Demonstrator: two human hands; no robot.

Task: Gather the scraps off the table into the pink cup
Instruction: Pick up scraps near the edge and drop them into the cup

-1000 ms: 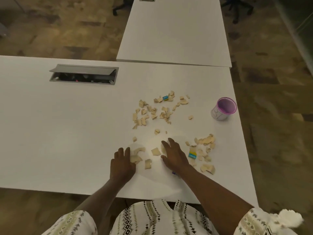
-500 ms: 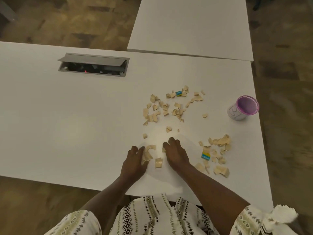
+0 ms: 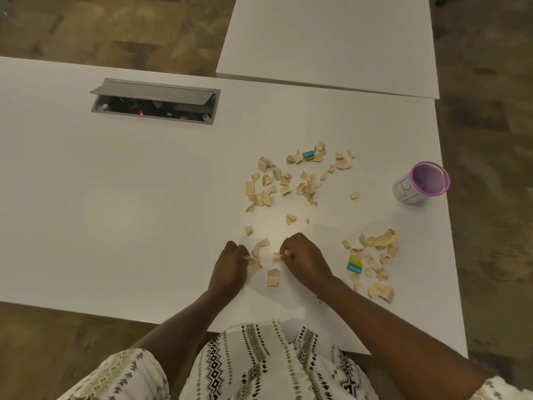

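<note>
Tan paper scraps lie scattered over the white table: one patch in the middle, another pile at the right, a few between my hands. The pink cup stands upright near the table's right edge, apart from both hands. My left hand is curled with its fingers pinching scraps at its right side. My right hand is curled too, pinching a small scrap at its fingertips. Two scraps carry blue and yellow print.
An open grey cable box is set into the table at the back left. A second white table butts against the far edge. The table's near edge runs just below my wrists, and brown floor lies on the right.
Both hands have gone from flat, spread fingers to curled fingers pinching scraps. The scraps between them are drawn closer together. The camera has tilted slightly.
</note>
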